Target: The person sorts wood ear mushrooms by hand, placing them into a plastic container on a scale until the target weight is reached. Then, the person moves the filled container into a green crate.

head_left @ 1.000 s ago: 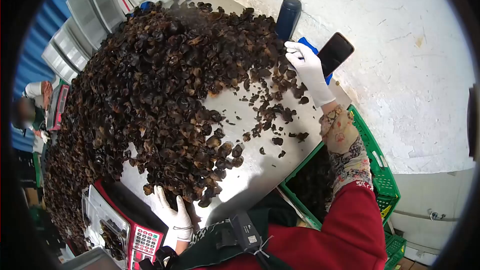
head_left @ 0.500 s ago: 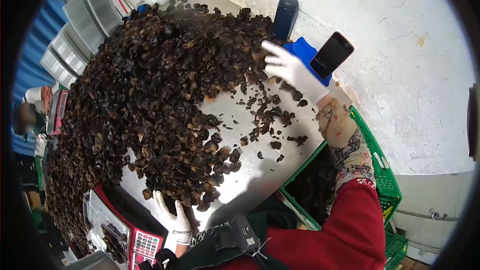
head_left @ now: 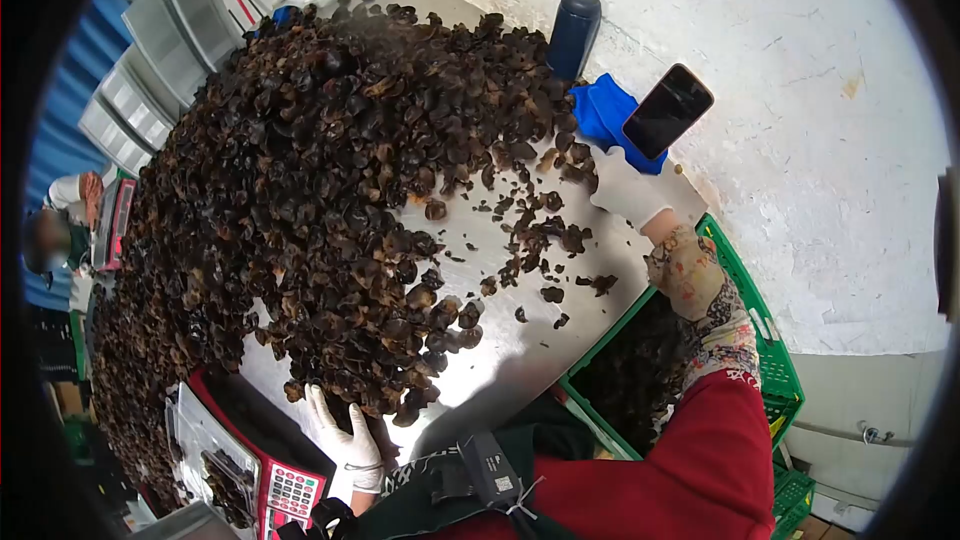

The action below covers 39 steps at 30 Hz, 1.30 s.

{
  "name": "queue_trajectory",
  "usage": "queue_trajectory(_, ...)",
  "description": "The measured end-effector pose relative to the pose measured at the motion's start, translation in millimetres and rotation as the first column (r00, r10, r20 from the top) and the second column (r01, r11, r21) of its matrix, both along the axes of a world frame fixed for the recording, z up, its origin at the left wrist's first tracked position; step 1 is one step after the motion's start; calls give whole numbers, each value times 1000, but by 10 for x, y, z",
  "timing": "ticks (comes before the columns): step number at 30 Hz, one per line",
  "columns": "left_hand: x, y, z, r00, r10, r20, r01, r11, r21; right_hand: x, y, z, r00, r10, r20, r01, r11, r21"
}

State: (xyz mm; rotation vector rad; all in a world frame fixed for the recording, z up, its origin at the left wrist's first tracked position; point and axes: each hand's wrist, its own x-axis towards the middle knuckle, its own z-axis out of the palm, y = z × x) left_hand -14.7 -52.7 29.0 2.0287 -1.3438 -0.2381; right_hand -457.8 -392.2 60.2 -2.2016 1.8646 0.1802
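I see the left hand (head_left: 346,437) splayed open against the dark pile (head_left: 300,170); fingers of the right hand (head_left: 626,190) are buried, grip unreadable.

I saw bare worktop (head_left: 520,340) only between the mushroom heap (head_left: 300,170) and the green crate (head_left: 765,350); the phone (head_left: 667,110) and dark bottle (head_left: 574,35) blocked the wall side.
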Motion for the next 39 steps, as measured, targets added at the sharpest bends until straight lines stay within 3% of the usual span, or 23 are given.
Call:
queue_trajectory(3,12,6,20,1000,12,26,-13,1000,17,78,-323,-31,985,-81,153,53,982,179)
queue_trajectory(5,-32,-6,29,1000,23,-16,-23,1000,6,265,-296,168,660,-446,605,206,882,425)
queue_trajectory(7,-65,-33,48,993,37,-109,-40,999,-27,372,-404,126,240,-112,964,68,993,98)
queue_trajectory(9,9,8,16,999,19,47,-19,1000,11,428,-522,260,-8,-230,973,1,973,230)
queue_trajectory(10,6,6,26,998,18,64,-18,1000,11,411,-495,478,183,-293,939,13,955,295)
queue_trajectory(11,3,0,27,997,17,79,-18,1000,9,386,-596,430,536,-253,806,69,964,257)
queue_trajectory(13,5,-9,19,994,29,104,-30,999,13,227,-558,162,886,86,455,-59,996,-73)
queue_trajectory(14,9,-8,17,993,32,117,-35,999,16,176,-496,228,966,16,258,-42,994,96)
queue_trajectory(15,13,-8,16,991,34,131,-37,999,20,216,-405,162,979,31,200,-39,999,36)
queue_trajectory(17,14,-7,12,992,37,119,-39,999,14,337,-410,58,954,-7,299,12,1000,-13)
queue_trajectory(18,16,-7,12,993,37,114,-39,999,12,346,-584,-204,899,-34,436,47,999,-18)
queue_trajectory(19,24,-6,6,992,28,127,-30,999,14,499,-591,-154,689,-265,674,207,964,167)
queue_trajectory(20,39,-3,-6,990,21,141,-24,1000,16,596,-590,-122,426,-229,875,173,970,169)
queue_trajectory(21,51,4,-4,987,17,157,-21,1000,20,672,-587,-85,113,-177,978,138,977,161)
queue_trajectory(23,46,38,16,992,26,120,-29,999,26,732,-556,33,-237,-166,957,45,982,182)
queue_trajectory(27,-107,-44,130,990,102,-94,-125,948,-294,430,-404,255,439,-43,897,-14,998,55)
queue_trajectory(29,-186,-68,489,970,112,217,-45,956,-291,177,-259,-74,517,171,839,-140,984,-114)
queue_trajectory(31,-362,-82,719,993,-113,-44,103,979,-178,152,-136,-238,581,399,709,-220,916,-336)
queue_trajectory(33,-556,-426,808,559,-641,-526,704,702,-108,227,-92,-344,614,503,608,-255,856,-450)
queue_trajectory(34,-860,-472,855,512,-509,-692,731,681,40,320,-79,-372,632,502,591,-244,852,-464)
queue_trajectory(35,-1018,-591,500,350,-730,-586,876,477,-72,405,-85,-396,650,502,571,-233,847,-479)
queue_trajectory(37,-1467,-707,424,456,-789,-412,888,374,267,573,-212,-457,654,554,515,-316,819,-480)
queue_trajectory(39,-1748,-787,263,615,-770,-169,774,549,316,762,-306,-459,593,553,585,-349,832,-432)
